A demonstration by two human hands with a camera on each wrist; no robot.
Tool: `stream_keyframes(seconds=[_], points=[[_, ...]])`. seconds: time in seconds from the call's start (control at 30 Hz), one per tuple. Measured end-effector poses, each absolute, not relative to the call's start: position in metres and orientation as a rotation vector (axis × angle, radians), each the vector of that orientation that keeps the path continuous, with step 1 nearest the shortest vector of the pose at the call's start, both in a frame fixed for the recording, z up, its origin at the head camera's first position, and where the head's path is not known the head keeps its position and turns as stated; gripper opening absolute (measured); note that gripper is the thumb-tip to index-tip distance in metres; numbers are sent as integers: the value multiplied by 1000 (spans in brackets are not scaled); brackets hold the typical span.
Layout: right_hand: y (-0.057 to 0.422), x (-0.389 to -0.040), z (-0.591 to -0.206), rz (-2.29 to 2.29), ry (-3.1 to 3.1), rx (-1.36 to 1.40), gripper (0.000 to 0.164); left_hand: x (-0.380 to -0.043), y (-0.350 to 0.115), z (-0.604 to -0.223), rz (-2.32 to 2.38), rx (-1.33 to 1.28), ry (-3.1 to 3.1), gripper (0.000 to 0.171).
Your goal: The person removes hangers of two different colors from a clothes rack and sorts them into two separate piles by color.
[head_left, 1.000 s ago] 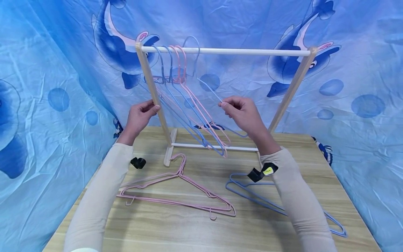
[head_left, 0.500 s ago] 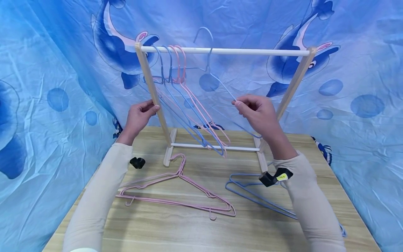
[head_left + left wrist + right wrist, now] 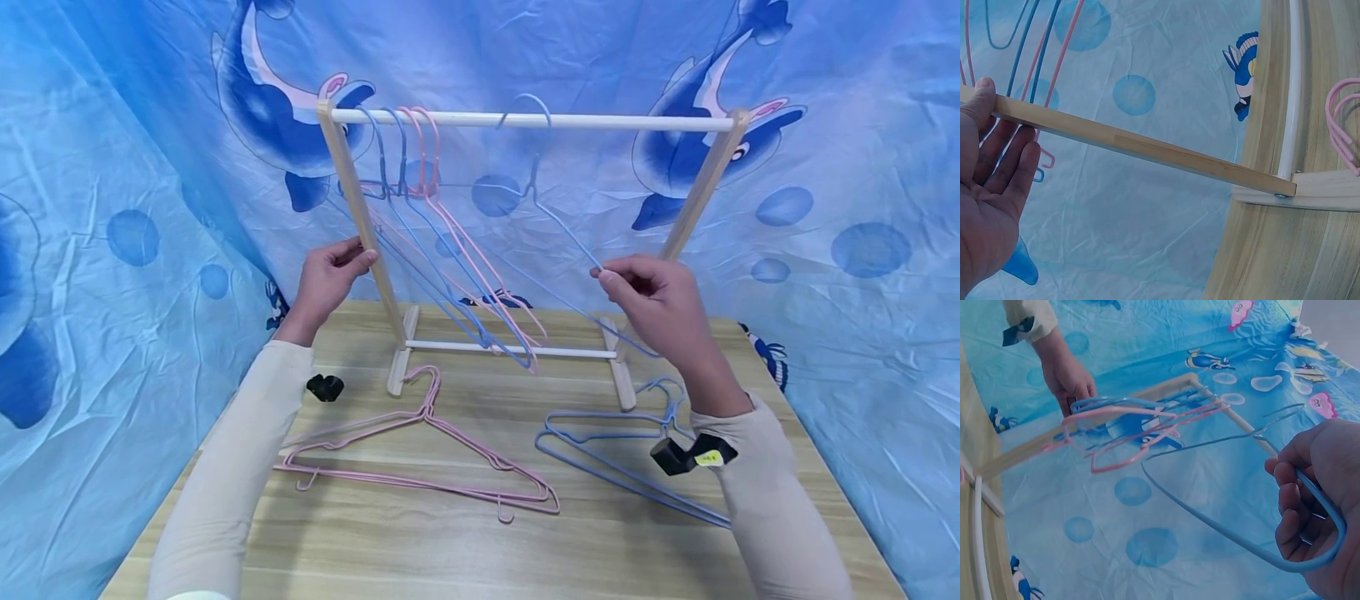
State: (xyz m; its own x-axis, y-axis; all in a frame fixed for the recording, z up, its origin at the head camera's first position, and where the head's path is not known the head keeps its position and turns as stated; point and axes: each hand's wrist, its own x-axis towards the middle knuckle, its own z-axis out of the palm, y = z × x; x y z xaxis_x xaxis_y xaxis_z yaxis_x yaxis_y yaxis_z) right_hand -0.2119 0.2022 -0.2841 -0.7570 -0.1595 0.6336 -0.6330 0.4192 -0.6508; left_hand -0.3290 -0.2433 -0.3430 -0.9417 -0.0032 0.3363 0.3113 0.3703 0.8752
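My left hand [image 3: 326, 279] grips the left wooden post [image 3: 352, 187] of a small clothes rack, thumb on one side and fingers on the other in the left wrist view. With thumb and fingertips, my right hand [image 3: 663, 312] pinches the sloping shoulder of a blue clothes hanger [image 3: 564, 225]. That hanger's hook arches over the white top rod [image 3: 637, 123]; whether it bears on the rod I cannot tell. Further left on the rod hang blue hangers [image 3: 382, 154] and pink hangers [image 3: 437, 154], bunched near the left post. In the right wrist view the held hanger [image 3: 1222, 530] lies partly behind my fingers.
Pink hangers [image 3: 429, 412] lie on the wooden table [image 3: 480, 558] at front left. Blue hangers [image 3: 592, 414] lie at front right, partly under my right forearm. The rack's lower white rod [image 3: 570, 353] joins its feet. A blue dolphin-print curtain [image 3: 840, 333] surrounds the table.
My right hand has moved right and lately down, carrying the blue hanger along the top rod, away from the bunched ones. The left hand stays on the post.
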Motion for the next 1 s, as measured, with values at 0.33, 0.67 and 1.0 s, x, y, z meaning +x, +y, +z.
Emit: stream_keyframes(seconds=[0.33, 0.67, 1.0], points=[[239, -190, -305, 1179, -2187, 695, 18, -328, -241, -342, -1591, -258, -2365, 53], [277, -176, -329, 1115, -2241, 665, 17, -328, -241, -342, -1595, -254, -2361, 54], [318, -164, -358, 1176, -2326, 616, 20, -327, -242, -341, -1581, -250, -2377, 54]])
